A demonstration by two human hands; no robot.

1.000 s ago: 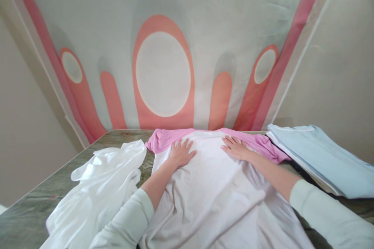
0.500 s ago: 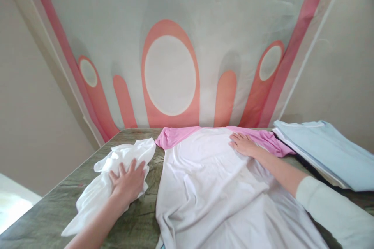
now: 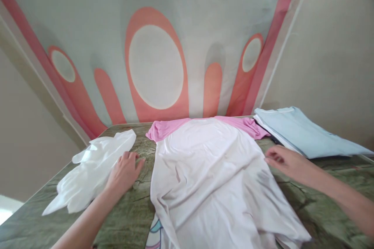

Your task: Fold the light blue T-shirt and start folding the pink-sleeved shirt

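Both palms off the upper part of the white-and-pink shirt. Left hand is now at the near edge of the crumpled white garment; that garment sits farther out, a strip of wooden tabletop showing between it and the pink sleeve it met a second ago. For the work: more room along that flank, and no palm presses the shirt flat.

Right hand has left the chest for the shirt's side edge, below the other sleeve. Fingers curled in, tips at or just beside the fabric; blurred, so cannot tell whether they pinch the edge. Left fingers loose and slightly bent, apparently gripping nothing.

Shirt lies mid-table, neck end toward the patterned wall, body still creased diagonally. Printed patch peeks out low on its left; perhaps the underside, hard to say.

Around: folded stack, pale blue on top, sits right by the far-right sleeve and crowds it. White garment lies just beside the left hand, the nearest obstacle on that side.
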